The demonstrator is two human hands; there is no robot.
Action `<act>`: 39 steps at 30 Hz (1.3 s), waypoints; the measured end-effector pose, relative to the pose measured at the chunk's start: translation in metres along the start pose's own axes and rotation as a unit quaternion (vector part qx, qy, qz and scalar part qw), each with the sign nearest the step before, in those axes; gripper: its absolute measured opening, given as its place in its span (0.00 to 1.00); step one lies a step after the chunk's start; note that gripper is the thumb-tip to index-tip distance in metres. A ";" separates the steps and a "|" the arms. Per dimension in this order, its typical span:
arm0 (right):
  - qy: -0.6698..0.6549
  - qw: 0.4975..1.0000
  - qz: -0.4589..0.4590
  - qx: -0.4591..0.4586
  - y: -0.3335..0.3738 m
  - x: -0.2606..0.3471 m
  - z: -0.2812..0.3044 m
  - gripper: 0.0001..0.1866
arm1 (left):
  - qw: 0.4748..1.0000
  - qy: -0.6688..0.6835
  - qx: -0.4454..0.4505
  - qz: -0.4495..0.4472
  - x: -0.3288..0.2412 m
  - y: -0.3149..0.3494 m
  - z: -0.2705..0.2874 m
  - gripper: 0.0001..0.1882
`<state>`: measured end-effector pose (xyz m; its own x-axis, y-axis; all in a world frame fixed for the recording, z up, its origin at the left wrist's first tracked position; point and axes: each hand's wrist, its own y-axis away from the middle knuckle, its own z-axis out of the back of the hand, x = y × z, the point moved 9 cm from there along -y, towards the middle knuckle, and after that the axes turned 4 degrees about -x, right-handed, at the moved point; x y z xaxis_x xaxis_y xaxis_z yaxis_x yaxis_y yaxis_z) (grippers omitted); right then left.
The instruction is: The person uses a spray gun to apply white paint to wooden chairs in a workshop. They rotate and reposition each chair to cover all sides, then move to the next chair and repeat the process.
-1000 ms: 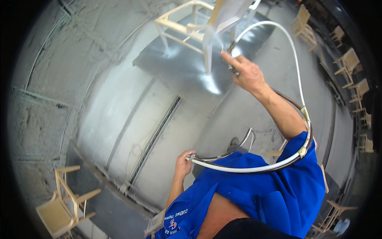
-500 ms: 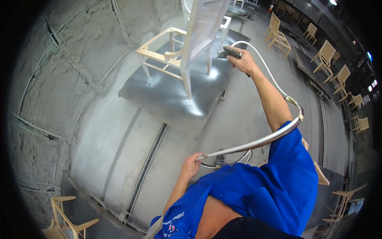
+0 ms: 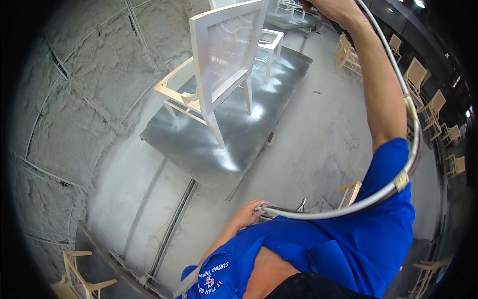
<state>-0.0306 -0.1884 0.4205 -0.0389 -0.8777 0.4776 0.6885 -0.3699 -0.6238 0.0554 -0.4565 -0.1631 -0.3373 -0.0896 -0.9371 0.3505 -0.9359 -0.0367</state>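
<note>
A wooden chair (image 3: pixel 200 55) stands upright on a flat metal platform (image 3: pixel 199 144); its back and rear legs look white, while part of the seat frame shows bare wood. My right hand (image 3: pixel 341 11) is raised at the top edge, to the right of the chair back and apart from it. Its fingers are closed round a spray gun, most of which is cut off by the picture's edge. A pale hose (image 3: pixel 343 213) loops past my right arm and across my front. Low in the middle, my left hand (image 3: pixel 246 215) is closed on the hose bundle.
A white stool-like frame (image 3: pixel 270 45) shares the platform behind the chair. Dust-caked wall covering (image 3: pixel 84 65) lines the left. A floor rail (image 3: pixel 174 224) runs toward the platform. Several unpainted chairs (image 3: pixel 432 110) stand along the right; another chair frame (image 3: pixel 79 271) is at lower left.
My right hand has swung up and right with the spray gun, taking the hose along. The chair and platform appear lower and further left, showing more of the chair back. My left hand keeps the hose.
</note>
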 end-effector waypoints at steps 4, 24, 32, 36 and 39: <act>-0.062 0.976 0.131 0.160 0.036 0.045 -0.019 0.24 | 0.999 -0.001 -0.029 -0.014 0.016 -0.029 -0.006 0.34; 0.217 0.878 0.009 0.426 0.230 -0.321 -0.449 0.35 | 0.835 -0.348 -0.412 0.108 0.160 -0.086 0.476 0.23; 0.146 0.919 -0.153 0.333 0.204 -0.312 -0.338 0.30 | 0.794 -0.599 -0.050 0.093 0.237 -0.328 0.658 0.42; 0.165 0.931 -0.161 0.282 0.187 -0.301 -0.302 0.27 | 0.803 -0.593 -0.007 0.053 0.260 -0.330 0.658 0.45; 0.224 0.915 -0.159 0.295 0.175 -0.317 -0.284 0.20 | 0.800 -0.596 -0.062 0.019 0.263 -0.310 0.650 0.43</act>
<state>-0.1031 -0.0613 -0.0160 -0.5074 -0.8396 0.1938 0.8568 -0.5156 0.0095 -0.7098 -0.4119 -0.1721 -0.8927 -0.4470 0.0565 0.4385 -0.8908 -0.1193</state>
